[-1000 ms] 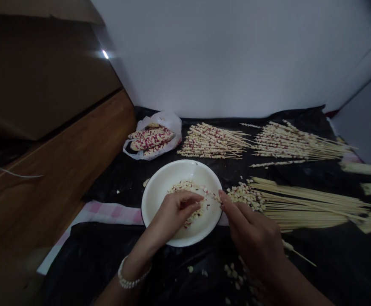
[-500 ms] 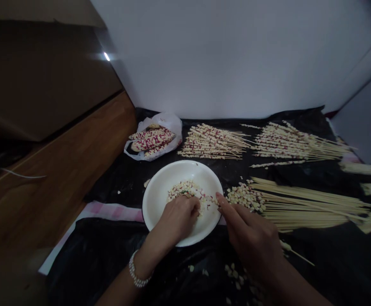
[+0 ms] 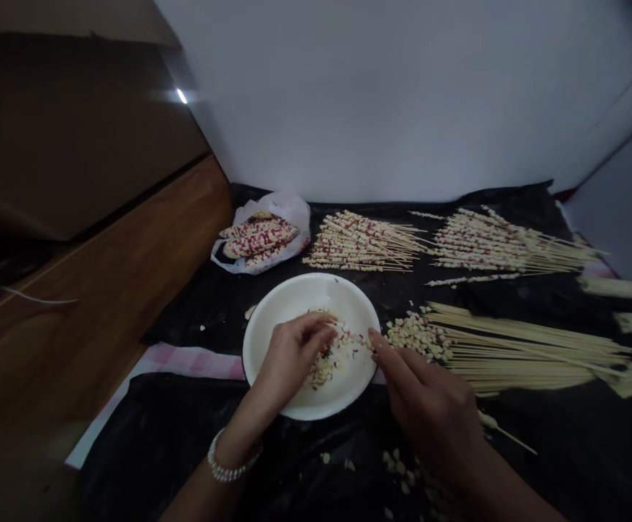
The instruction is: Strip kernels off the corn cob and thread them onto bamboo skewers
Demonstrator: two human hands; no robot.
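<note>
A white bowl holds loose corn kernels, cream and dark red. Over the bowl, my left hand has thumb and fingertips pinched near the tip of a kernel-threaded skewer; what lies between them is too small to make out. At the bowl's right rim my right hand grips that skewer, which points left over the bowl. Just beyond this hand lies a heap of kernels beside bare skewers.
Corn cobs sit in a plastic bag at the back left. Two piles of threaded skewers, one in the middle and one at right, lie on black plastic sheeting. Scattered kernels lie in front.
My left hand has risen from the kernels in the bowl and turned, its fingertips now beside the skewer tip. My right hand has stayed nearly still.
</note>
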